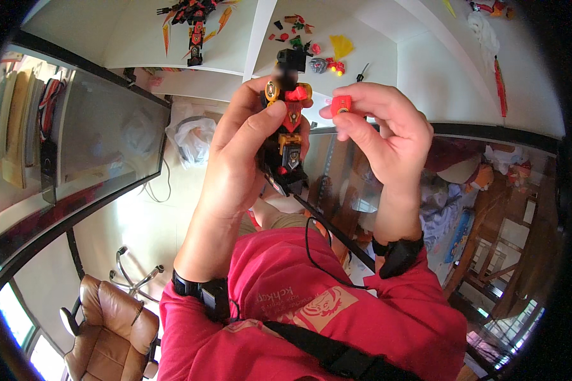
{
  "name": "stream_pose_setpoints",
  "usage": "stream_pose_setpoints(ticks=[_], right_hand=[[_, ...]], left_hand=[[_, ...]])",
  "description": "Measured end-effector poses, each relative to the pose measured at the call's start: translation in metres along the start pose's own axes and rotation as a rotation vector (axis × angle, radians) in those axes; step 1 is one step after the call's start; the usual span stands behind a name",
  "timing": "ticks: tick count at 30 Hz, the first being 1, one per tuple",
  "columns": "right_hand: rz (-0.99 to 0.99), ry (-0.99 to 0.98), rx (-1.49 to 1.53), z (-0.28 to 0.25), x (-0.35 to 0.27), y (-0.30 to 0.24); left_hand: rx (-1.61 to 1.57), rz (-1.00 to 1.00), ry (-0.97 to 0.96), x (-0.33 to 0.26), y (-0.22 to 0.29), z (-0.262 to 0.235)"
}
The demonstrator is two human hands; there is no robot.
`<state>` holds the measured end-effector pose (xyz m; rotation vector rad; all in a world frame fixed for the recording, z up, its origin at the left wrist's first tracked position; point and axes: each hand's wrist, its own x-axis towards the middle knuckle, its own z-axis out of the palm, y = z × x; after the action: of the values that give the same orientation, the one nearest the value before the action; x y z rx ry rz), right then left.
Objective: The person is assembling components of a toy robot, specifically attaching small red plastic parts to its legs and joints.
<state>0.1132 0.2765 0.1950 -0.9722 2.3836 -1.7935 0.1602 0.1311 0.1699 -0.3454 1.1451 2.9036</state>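
My left hand [235, 143] is closed round a black, red and gold toy brick figure [291, 140], held upright in front of the shelf. Its thumb presses on the figure's side, and part of the figure is hidden behind the fingers. To the right of it, apart from the figure, my right hand [397, 136] pinches a small red toy piece [341, 103] with a round mark between thumb and fingertips. The figure's black top [291, 60] is partly blurred.
Loose toy pieces [292, 26] lie on the white shelf behind, with a yellow piece [341, 46] among them. Another assembled figure [196, 39] stands at the upper left. A plastic bag [194, 140], a brown chair [111, 324] and a dark glass panel [117, 127] are on the left.
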Motion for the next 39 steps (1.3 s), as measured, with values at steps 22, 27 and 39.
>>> stream_pose_setpoints(ticks=[22, 27, 39], right_hand=[[0.328, 0.063, 0.32, 0.005, 0.005, 0.002], [0.394, -0.013, 0.424, -0.001, 0.005, 0.0], [0.073, -0.112, 0.223, 0.05, 0.023, 0.02]], left_hand=[[-0.195, -0.13, -0.12, 0.005, -0.005, -0.011], [-0.161, -0.114, -0.101, 0.006, -0.004, -0.011], [0.011, -0.117, -0.016, 0.001, 0.005, -0.047]])
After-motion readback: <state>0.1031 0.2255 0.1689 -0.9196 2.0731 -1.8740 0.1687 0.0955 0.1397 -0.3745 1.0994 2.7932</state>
